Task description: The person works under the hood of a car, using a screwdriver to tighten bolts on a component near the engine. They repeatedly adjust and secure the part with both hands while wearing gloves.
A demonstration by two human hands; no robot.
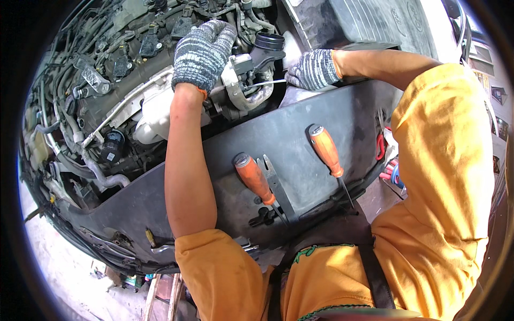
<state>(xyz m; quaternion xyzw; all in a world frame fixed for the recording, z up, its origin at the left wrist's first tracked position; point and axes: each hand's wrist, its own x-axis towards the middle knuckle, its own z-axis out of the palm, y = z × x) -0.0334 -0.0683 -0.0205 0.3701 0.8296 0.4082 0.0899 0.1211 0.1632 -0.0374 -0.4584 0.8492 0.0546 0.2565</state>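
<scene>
My left hand (203, 56), in a grey-and-white knit glove, reaches over the engine (128, 64). Its fingers curl down among the hoses, and whatever they grip is hidden beneath the glove. My right hand (312, 69), gloved alike, is closed around a tool with a thin metal shaft (267, 83). The handle is inside my fist, so its kind does not show. Leftward the shaft points at a pale curved hose (251, 99) beside a metal housing. Above the shaft, a black round duct opening (269, 41) faces up.
Two orange-handled screwdrivers (254, 179) (325, 150) and pliers (276, 187) lie on the dark front panel (225, 144). Red-handled scissors (380, 145) hang near its right end. A black box-shaped cover (364, 24) stands at the far right. Wrenches (107, 243) lie along the lower left edge.
</scene>
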